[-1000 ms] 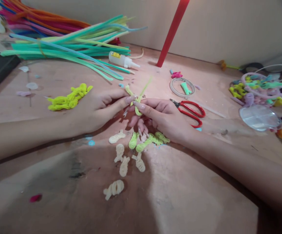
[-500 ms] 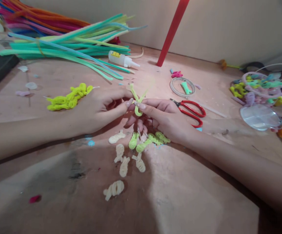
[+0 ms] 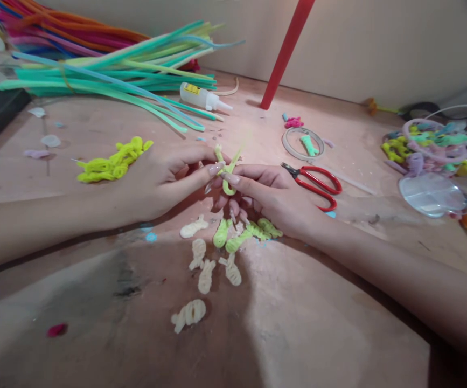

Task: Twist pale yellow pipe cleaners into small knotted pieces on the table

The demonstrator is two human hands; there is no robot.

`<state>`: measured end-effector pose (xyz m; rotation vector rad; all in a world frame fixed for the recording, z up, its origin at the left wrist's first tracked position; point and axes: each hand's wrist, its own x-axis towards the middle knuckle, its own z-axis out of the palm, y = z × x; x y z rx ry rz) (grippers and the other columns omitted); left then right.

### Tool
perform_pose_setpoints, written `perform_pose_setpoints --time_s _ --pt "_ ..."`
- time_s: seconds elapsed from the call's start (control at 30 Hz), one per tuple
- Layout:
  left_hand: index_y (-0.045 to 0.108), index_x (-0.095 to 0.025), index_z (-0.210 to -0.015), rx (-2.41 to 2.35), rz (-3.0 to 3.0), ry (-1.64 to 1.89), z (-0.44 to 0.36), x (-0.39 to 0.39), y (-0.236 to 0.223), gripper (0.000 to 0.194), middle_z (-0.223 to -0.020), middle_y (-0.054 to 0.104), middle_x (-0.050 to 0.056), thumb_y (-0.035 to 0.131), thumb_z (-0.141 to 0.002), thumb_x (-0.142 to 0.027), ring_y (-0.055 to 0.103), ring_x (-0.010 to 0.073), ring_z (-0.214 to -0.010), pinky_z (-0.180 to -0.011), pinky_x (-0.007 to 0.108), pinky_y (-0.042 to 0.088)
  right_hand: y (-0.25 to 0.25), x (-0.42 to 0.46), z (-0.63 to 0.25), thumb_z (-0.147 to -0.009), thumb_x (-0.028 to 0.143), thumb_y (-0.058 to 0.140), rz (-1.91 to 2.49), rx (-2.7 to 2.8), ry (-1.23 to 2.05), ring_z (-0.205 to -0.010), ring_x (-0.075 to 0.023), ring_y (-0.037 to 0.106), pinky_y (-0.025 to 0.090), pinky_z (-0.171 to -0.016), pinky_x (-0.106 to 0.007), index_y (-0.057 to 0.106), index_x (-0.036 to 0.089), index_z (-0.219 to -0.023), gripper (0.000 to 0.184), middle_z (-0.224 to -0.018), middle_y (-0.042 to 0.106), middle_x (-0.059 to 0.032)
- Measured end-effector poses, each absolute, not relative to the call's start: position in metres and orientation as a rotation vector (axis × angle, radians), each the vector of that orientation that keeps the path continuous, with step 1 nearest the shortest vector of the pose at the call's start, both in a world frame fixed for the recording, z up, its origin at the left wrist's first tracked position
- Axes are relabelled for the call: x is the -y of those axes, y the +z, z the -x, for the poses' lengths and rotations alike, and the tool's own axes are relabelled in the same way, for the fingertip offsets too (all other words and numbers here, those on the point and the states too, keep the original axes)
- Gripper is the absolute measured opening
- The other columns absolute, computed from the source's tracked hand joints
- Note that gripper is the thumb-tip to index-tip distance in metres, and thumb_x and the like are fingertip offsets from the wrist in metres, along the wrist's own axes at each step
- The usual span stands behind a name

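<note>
A pale yellow-green pipe cleaner (image 3: 229, 186), bent into a loop with its ends crossing, is pinched between both hands. My left hand (image 3: 188, 175) grips it from the left with thumb and forefinger. From the other side my right hand (image 3: 263, 191) holds the loop between thumb and finger. Just below lie light green twisted pipe-cleaner pieces (image 3: 239, 240), partly under the right hand's fingers. Several cream twisted pieces (image 3: 204, 276) rest nearer to me. Red-handled scissors (image 3: 318, 186) lie right beside my right hand. Bright yellow twisted pieces (image 3: 114, 163) lie behind my left wrist.
Bundled pipe cleaners (image 3: 112, 75) lie at the back left, with a glue bottle (image 3: 201, 97) at their tips. A red post (image 3: 285, 56) stands at the back. A ring (image 3: 285, 148) surrounds a mint piece (image 3: 308, 145). At right are a colourful pile (image 3: 419, 143) and a clear dish (image 3: 433, 196).
The crossing ends of the pipe cleaner have shifted slightly, and the fingers of both hands have changed position a little around the loop. Everything on the table stays put.
</note>
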<state>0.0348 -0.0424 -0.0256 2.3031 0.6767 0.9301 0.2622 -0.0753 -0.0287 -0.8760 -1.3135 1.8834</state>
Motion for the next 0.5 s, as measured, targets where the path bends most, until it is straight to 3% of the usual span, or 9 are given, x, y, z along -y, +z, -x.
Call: perform_pose_setpoints --time_s 0.2,0.33,0.5 --pt "0.077 -0.024 -0.1 -0.768 -2.663 0.895 -0.025 0.041 -0.031 0.032 -0.094 0.078 0.003 0.051 -0.117 -0.034 0.07 0.0191 -0.084 -0.073 0.032 0.049 -0.026 0.075 -0.261 -0.097 0.039 0.088 0.918 1.271 1.881 -0.059 -0.0069 0.063 0.054 -0.054 -0.016 0.073 0.017 -0.087 0.029 -0.079 0.077 -0.0012" --pt "0.078 -0.022 -0.099 -0.792 -2.894 0.858 -0.022 0.042 -0.027 0.04 -0.099 0.08 0.006 0.047 -0.118 -0.037 0.069 0.0203 -0.084 -0.071 0.034 0.047 -0.027 0.075 -0.261 -0.097 0.04 0.087 0.932 1.288 1.868 -0.059 -0.0065 0.062 0.05 -0.053 -0.015 0.074 0.017 -0.085 0.029 -0.078 0.076 -0.0012" --pt "0.077 -0.022 -0.1 -0.778 -2.788 0.866 -0.024 0.042 -0.026 0.033 -0.101 0.082 0.006 0.051 -0.114 -0.038 0.071 0.0208 -0.087 -0.072 0.034 0.049 -0.027 0.077 -0.262 -0.098 0.045 0.087 0.922 1.375 1.837 -0.062 -0.007 0.062 0.052 -0.055 -0.017 0.072 0.017 -0.087 0.034 -0.083 0.075 -0.0011"
